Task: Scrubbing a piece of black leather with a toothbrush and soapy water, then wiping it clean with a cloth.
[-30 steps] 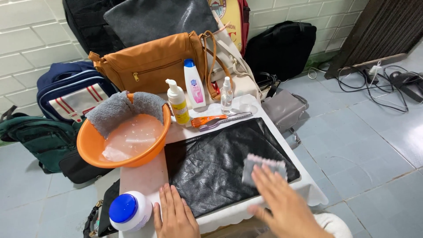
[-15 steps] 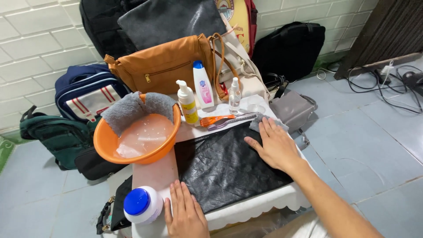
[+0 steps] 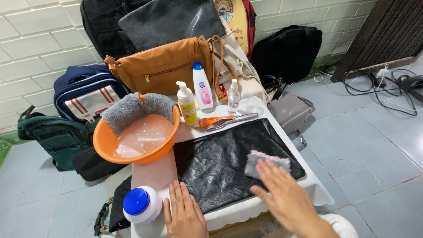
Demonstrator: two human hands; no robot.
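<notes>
A pouch [image 3: 229, 163] lies on the table [image 3: 150, 174]. The basin [image 3: 132, 154] is to its left, bottles [image 3: 196, 97] behind, a jar [image 3: 141, 205] at near left.

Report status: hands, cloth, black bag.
Right hand flat on small grey cloth, pressing it onto black leather bag. Left hand flat on bag's near edge. Orange basin and bottles alongside, not in the way.

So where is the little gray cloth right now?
The gray cloth lies on the black bag, near its right end, under the fingertips of the right hand.
</notes>
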